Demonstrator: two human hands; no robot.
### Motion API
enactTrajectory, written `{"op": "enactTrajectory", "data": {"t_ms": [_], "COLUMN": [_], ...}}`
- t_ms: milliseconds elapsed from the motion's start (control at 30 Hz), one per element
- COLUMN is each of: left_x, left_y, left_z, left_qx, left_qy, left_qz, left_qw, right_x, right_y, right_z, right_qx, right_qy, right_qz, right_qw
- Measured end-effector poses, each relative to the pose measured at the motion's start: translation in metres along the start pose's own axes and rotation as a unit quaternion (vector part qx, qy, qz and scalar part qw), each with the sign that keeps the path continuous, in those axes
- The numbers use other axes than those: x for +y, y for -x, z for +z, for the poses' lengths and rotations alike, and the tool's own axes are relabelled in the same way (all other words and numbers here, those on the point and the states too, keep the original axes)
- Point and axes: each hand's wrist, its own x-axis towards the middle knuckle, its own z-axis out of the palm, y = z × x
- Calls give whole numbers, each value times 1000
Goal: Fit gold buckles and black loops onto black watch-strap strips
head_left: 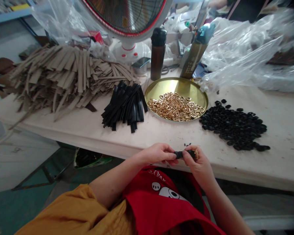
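Between my two hands, at the table's front edge, is a short black strap (178,154) with a gold buckle (196,154) at its right end. My left hand (163,153) pinches the strap's left part. Fingers and thumb of my right hand (197,160) close on it beside the buckle. Just beyond the hands lie a few tiny black bits (187,144). A round gold tray (169,85) holds a heap of gold buckles (176,107). To its right spreads a pile of small black loops (232,125), and to its left a stack of black strips (124,106).
A big pile of grey-brown strips (63,73) covers the table's left side. Behind stand a fan (127,19), a dark bottle (158,54) and a tall container (194,54) with tools. Clear plastic bags (247,55) lie at the back right. The table's front edge (88,140) runs before me.
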Motion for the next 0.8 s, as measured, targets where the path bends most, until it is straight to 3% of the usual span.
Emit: {"op": "enactTrajectory", "data": {"t_ms": [100,233,433,633,700,800], "left_x": [-1,-1,3,10,9,3], "left_y": [-2,-6,-7,-4,-5,-9], "left_z": [5,13,12,9,11,17], "left_qx": [37,62,51,19,39,116], "left_qy": [35,-7,-56,-145,-203,-258], "left_qz": [5,11,18,59,70,86], "left_qw": [999,998,997,987,976,955], "right_x": [1,3,6,7,8,10], "right_y": [1,2,6,6,5,6], "right_z": [-1,-12,-19,-10,-6,0], "right_qx": [-3,-49,-135,-46,-25,14], "right_qy": [82,156,155,16,-16,-46], "right_qz": [-53,-99,-101,-8,18,34], "right_qw": [995,981,973,999,999,998]}}
